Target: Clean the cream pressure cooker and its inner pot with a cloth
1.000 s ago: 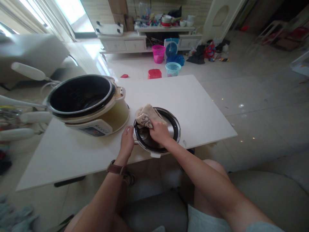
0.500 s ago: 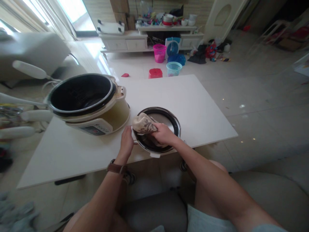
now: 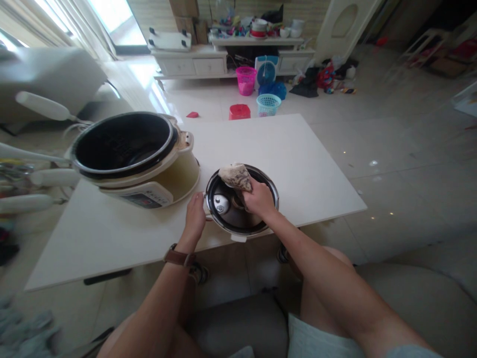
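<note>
A round pressure cooker lid (image 3: 238,237) lies with its dark metal inside facing up, near the table's front edge. My left hand (image 3: 195,215) grips the lid's left side by its pale rim. Bunched in my right hand (image 3: 260,200) is a beige and brown patterned cloth (image 3: 236,176), over the far part of the lid's inside. A silver valve piece (image 3: 220,203) shows on the lid's left inner face. To the left stands the cream electric pressure cooker (image 3: 186,174), uncovered, with a black inner pot (image 3: 124,141) in it.
The white table (image 3: 298,164) carries the cooker and lid. White-handled utensils (image 3: 42,105) jut in at the left. Beyond the table are a red stool (image 3: 239,112), a light blue basket (image 3: 268,104) and a pink basket (image 3: 246,80) on the floor.
My right hand has moved the cloth up and to the right across the lid's inside, uncovering the silver valve piece. My left hand has stayed at the lid's left side.
</note>
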`<state>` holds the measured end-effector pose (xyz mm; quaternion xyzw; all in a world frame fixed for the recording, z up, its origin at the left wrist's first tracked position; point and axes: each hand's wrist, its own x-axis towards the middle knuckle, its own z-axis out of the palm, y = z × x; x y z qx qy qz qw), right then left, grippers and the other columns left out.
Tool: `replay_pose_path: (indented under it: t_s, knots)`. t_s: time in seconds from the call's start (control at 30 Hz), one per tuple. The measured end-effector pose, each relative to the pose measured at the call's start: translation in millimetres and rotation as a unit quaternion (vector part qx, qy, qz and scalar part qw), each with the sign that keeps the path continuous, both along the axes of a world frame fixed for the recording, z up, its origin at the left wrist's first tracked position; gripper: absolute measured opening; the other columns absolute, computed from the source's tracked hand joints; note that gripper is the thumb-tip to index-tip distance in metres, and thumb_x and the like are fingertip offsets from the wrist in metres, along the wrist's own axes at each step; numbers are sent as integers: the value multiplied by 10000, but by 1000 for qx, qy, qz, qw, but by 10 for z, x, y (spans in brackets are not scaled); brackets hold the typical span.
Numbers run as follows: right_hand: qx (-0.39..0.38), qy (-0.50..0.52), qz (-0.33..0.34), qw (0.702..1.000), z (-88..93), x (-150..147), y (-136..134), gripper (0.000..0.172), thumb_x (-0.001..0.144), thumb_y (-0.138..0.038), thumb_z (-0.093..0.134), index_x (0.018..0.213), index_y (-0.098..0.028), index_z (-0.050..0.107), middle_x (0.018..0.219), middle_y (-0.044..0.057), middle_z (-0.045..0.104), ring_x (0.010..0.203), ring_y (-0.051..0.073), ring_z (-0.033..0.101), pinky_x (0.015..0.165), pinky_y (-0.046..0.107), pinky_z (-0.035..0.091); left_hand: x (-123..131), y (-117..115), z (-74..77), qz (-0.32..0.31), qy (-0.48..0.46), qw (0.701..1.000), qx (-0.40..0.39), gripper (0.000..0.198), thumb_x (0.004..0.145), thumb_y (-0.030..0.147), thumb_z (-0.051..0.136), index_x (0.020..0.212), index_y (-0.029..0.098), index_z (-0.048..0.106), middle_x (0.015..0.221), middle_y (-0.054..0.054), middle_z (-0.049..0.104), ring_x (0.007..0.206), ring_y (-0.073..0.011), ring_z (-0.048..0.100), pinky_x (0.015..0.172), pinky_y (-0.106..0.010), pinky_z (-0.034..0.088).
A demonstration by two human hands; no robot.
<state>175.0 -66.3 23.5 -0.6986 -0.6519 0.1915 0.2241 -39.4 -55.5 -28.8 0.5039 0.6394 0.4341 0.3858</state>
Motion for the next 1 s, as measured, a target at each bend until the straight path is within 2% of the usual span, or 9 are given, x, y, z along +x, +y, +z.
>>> replay_pose_path:
  t_s: [0.13, 0.23, 0.37, 0.47, 0.57, 0.77, 1.0]
  knots:
    - [-30, -39, 29, 998, -37, -105, -1, 454, 937, -299, 469, 1329, -279, 696, 1104, 97, 805, 1042, 337, 745, 927, 410, 570, -3, -9, 70, 5, -57, 994, -88, 239, 976, 396, 506, 971, 198, 640, 1054, -57, 670, 963, -218, 650, 795, -326, 605]
    - [-37, -56, 47, 997, -40, -143, -2, 467, 939, -277, 445, 1343, -272, 679, 1126, 100, 797, 1059, 337, 740, 950, 431, 573, -19, -20, 147, 15, -79, 985, -151, 270, 949, 429, 563, 1097, 212, 624, 1142, -76, 671, 927, -228, 679, 648, -322, 614]
    - [-42, -65, 62, 995, -24, -164, -13, 458, 935, -273, 443, 1328, -260, 679, 1157, 111, 792, 1076, 343, 739, 953, 437, 575, -55, -19, 216, 1, -58, 979, -197, 294, 833, 306, 691, 1089, 209, 582, 1013, -71, 684, 805, -222, 696, 579, -338, 624]
    - [-42, -66, 73, 994, -12, -177, -27, 486, 931, -267, 449, 1366, -254, 665, 1183, 119, 789, 1096, 341, 737, 961, 426, 568, -77, -15, 216, -11, -34, 978, -207, 378, 738, 185, 718, 1081, 216, 564, 928, -44, 671, 750, -210, 694, 579, -354, 638]
    - [-43, -70, 80, 993, -3, -183, -36, 513, 936, -267, 447, 1407, -254, 650, 1191, 126, 790, 1107, 342, 736, 973, 422, 558, -88, -16, 191, -18, -24, 979, -200, 427, 697, 144, 702, 1095, 213, 562, 927, -46, 662, 744, -219, 700, 564, -365, 644]
    - [-52, -71, 85, 992, 17, -178, -36, 532, 943, -267, 440, 1433, -251, 646, 1214, 129, 789, 1135, 340, 729, 997, 418, 542, -94, -19, 176, -26, 0, 980, -198, 501, 680, 143, 710, 1154, 210, 564, 1024, -78, 680, 770, -233, 718, 548, -361, 648]
    - [-47, -73, 87, 992, 31, -188, -37, 478, 935, -267, 472, 1361, -246, 686, 1195, 127, 794, 1134, 334, 732, 992, 406, 538, -112, -12, 129, -32, 14, 981, -192, 510, 675, 164, 728, 1157, 197, 566, 1082, -119, 698, 782, -254, 734, 536, -363, 646]
